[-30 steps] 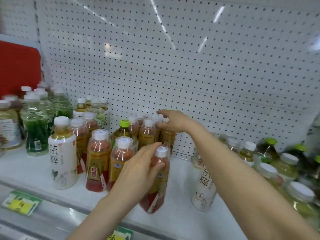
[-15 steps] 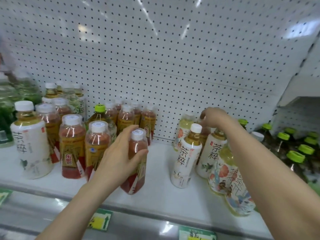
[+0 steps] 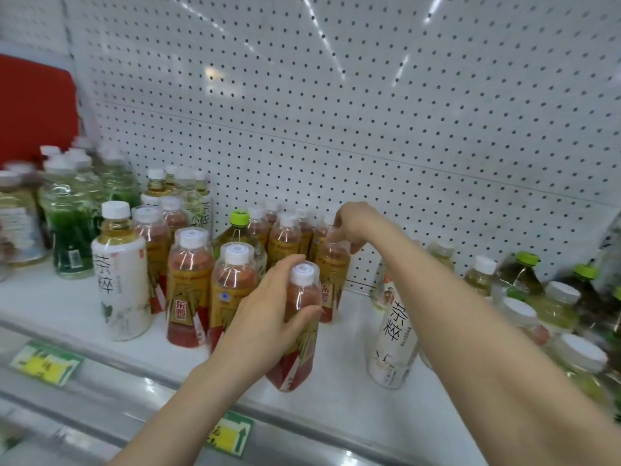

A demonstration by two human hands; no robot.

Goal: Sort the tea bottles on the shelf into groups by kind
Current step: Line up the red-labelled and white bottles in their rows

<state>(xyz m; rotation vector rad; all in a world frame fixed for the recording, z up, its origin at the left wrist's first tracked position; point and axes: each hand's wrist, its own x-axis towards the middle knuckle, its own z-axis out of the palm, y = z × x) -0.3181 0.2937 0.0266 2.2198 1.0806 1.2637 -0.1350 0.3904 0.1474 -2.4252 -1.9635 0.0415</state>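
A white pegboard point(image 3: 369, 112) backs the white shelf point(image 3: 339, 388), which is crowded with tea bottles. At nine o'clock from mid-view the red-tea cluster point(image 3: 190, 287) stands packed cap to cap, which I read as a group already forming. The left hand point(image 3: 262, 317) curls fingers and thumb round the shoulder of a front red-tea bottle point(image 3: 300, 334), just beside the cluster at its four o'clock. I cannot tell whether its base is lifted. At that bottle's twelve o'clock, the right hand point(image 3: 356, 223) pinches the top of a rear red-tea bottle point(image 3: 332, 277) with narrowed fingertips, probably gripping high because its neighbours crowd its sides. A green-capped bottle point(image 3: 239, 230) stands inside the cluster, and a white-label bottle point(image 3: 121, 280) stands at its nine o'clock. Both look unsorted.
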